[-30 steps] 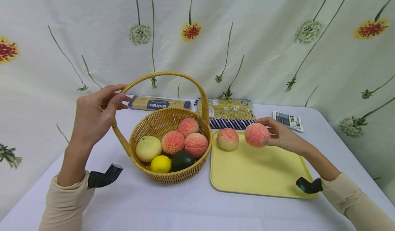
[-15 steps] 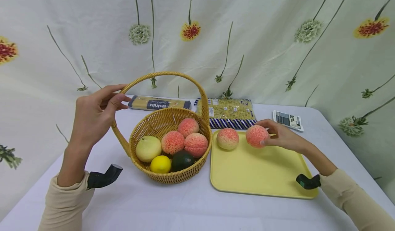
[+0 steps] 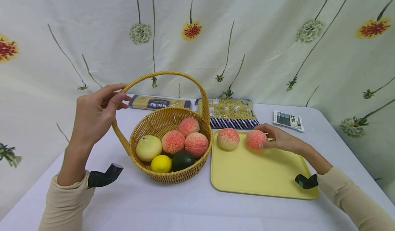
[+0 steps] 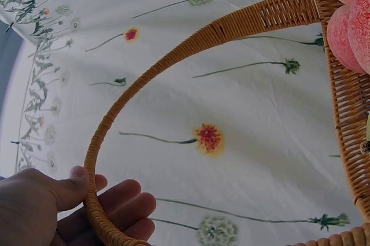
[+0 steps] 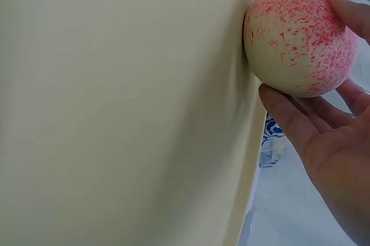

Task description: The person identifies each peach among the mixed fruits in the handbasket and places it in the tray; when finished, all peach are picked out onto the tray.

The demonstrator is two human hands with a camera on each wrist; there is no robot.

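My left hand (image 3: 94,116) holds the handle (image 3: 163,74) of a wicker basket (image 3: 169,179) at its left side; in the left wrist view the thumb (image 4: 75,187) and fingers lie on either side of the handle. Inside the basket sit several pink peaches (image 3: 173,142), a pale round fruit (image 3: 148,148), a yellow lemon (image 3: 161,164) and a dark green avocado (image 3: 182,160). At the far part of a yellow tray (image 3: 262,176), my right hand (image 3: 282,139) grips another peach (image 3: 255,140) between thumb and fingers. That peach appears to touch the tray. A second tray peach (image 3: 228,138) sits to its left.
Behind the basket lies a long pasta packet (image 3: 158,102). A larger pasta bag (image 3: 229,111) lies behind the tray, and a small white packet (image 3: 288,120) is at the back right. A floral cloth (image 3: 262,52) hangs beyond the white table (image 3: 172,210).
The right hand has lowered its peach a little toward the tray. The left hand and the basket keep their place.
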